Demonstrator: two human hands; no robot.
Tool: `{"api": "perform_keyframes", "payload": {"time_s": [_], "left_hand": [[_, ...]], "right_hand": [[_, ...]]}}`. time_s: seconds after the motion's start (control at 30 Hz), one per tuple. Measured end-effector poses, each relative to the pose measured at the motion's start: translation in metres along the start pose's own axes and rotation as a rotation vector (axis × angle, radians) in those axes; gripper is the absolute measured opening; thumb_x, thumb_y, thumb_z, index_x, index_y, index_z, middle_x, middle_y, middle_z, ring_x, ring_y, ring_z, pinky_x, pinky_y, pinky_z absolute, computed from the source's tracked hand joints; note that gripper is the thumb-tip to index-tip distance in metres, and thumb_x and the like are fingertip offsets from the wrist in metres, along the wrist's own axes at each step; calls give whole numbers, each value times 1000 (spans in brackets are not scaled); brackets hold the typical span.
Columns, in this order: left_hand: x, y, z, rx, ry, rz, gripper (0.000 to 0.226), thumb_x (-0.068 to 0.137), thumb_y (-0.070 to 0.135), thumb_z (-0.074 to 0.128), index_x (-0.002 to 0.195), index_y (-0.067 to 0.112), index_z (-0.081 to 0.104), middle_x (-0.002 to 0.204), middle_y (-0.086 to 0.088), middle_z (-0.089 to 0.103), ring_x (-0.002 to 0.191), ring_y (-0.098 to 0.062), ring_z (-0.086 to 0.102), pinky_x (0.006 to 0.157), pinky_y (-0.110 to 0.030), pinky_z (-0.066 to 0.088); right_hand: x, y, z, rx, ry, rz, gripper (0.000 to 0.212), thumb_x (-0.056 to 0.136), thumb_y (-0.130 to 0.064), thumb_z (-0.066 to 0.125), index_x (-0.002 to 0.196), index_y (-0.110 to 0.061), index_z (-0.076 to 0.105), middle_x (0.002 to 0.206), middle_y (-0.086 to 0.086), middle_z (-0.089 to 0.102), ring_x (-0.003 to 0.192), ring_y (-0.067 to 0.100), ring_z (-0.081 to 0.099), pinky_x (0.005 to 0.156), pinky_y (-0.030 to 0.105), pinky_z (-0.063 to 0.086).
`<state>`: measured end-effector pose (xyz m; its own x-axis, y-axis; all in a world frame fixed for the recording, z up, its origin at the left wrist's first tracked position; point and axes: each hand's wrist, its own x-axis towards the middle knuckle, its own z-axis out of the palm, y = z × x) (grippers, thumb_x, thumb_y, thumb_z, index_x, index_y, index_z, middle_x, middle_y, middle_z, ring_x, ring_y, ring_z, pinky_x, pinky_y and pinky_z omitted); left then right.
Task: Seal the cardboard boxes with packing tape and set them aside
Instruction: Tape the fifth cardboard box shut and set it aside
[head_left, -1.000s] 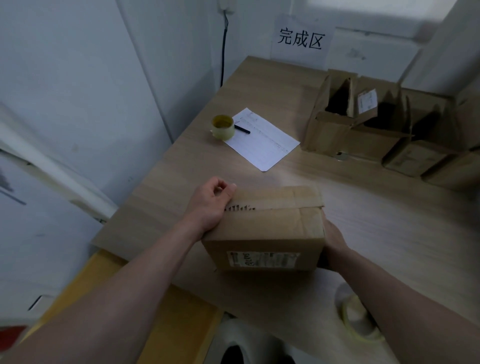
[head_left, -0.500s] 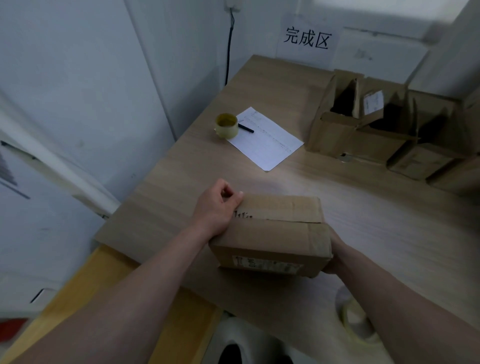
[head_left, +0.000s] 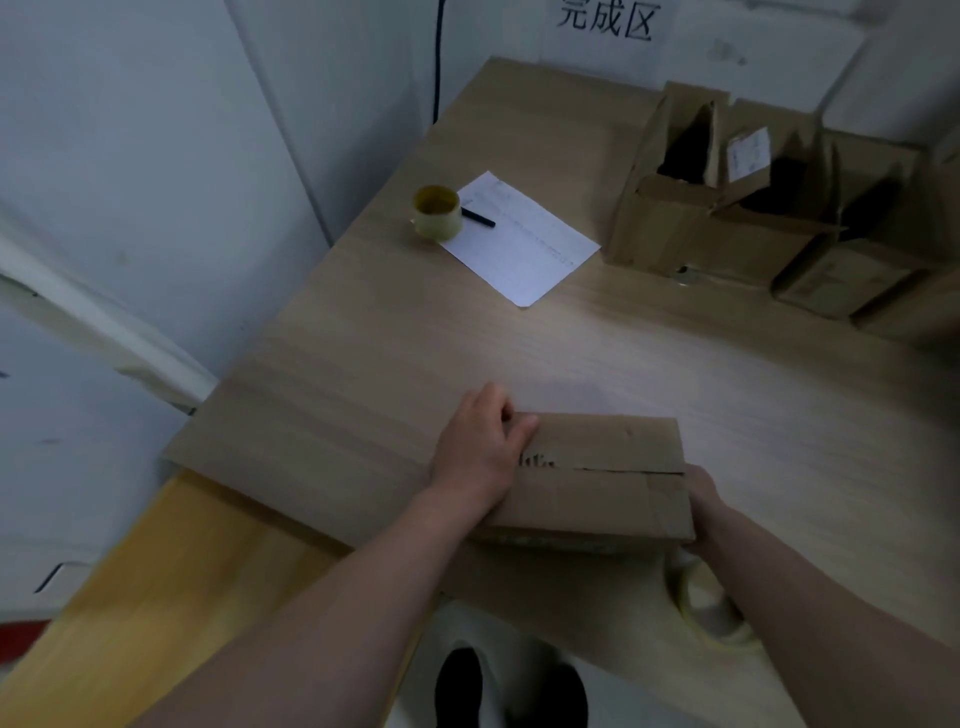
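Left hand: the left hand grips the left end of the cardboard box, thumb lying on the top, fingers curled over the far edge.
Right hand: the right hand clasps the right end; its fingers are hidden behind the box, so how they lie I cannot tell.
Box: held between both hands at the near edge of the table, top flaps closed, a dark seam line showing along the middle.
Tape: one tape roll lies just under the right forearm; another roll sits far off beside the paper sheet.
Other boxes: open boxes stand at the far right.
Risk: the seam looks partly unsealed; if the box is shifted now, the flaps could spring open, or the box could tip off the near edge.
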<state>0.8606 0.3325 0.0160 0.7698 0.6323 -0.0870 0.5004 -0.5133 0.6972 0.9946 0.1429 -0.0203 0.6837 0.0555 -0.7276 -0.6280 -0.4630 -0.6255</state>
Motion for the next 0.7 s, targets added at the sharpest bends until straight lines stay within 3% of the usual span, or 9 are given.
{"api": "perform_keyframes", "payload": {"time_s": [0.1, 0.2, 0.27, 0.37, 0.4, 0.5, 0.7], "left_hand": [[0, 1, 5, 25, 8, 21, 27, 92, 40, 58, 84, 19, 43, 88, 0, 47, 80, -21, 46, 66, -34, 35], [1, -1, 7, 31, 10, 34, 27, 92, 40, 58, 83, 21, 42, 87, 1, 47, 80, -20, 46, 65, -32, 33], [1, -2, 8, 21, 1, 44, 25, 92, 38, 59, 83, 22, 42, 87, 2, 46, 80, -20, 46, 65, -31, 33], [5, 0, 9, -10, -30, 54, 16, 93, 35, 57, 89, 24, 46, 96, 2, 49, 88, -19, 50, 71, -29, 36], [6, 2, 9, -37, -44, 45, 12, 94, 35, 55, 97, 24, 51, 103, 1, 50, 93, -18, 51, 76, -28, 37], [1, 0, 8, -65, -24, 37, 30, 98, 41, 46, 117, 22, 58, 115, -2, 50, 100, -15, 50, 85, -28, 40], [-10, -8, 15, 10, 38, 9, 19, 96, 37, 53, 104, 22, 61, 106, -4, 55, 96, -22, 53, 74, -28, 37]], "right_hand": [[1, -15, -3, 96, -34, -17, 48, 94, -52, 56, 107, -6, 65, 95, 15, 68, 90, 35, 64, 82, 44, 53], [-7, -28, -12, 87, -244, -46, 70, 83, -77, 46, 119, -20, 66, 110, 12, 68, 105, 34, 62, 96, 46, 47], [-18, -25, -13, -65, -252, -219, 53, 91, -68, 45, 117, -26, 66, 117, 7, 64, 105, 25, 59, 96, 42, 45], [-23, -14, -8, -279, -39, -547, 29, 99, -45, 51, 104, -21, 66, 105, 5, 65, 90, 15, 57, 75, 33, 42], [-22, -14, -7, -305, -24, -561, 30, 98, -46, 50, 102, -20, 65, 101, 4, 64, 90, 17, 57, 74, 34, 41], [-20, -17, -12, -372, -32, -535, 36, 98, -51, 46, 99, -19, 62, 96, 2, 61, 90, 20, 57, 72, 34, 40], [-21, -17, -9, -411, -23, -573, 41, 103, -49, 34, 101, -17, 59, 96, 4, 59, 88, 17, 53, 68, 33, 37]]}}
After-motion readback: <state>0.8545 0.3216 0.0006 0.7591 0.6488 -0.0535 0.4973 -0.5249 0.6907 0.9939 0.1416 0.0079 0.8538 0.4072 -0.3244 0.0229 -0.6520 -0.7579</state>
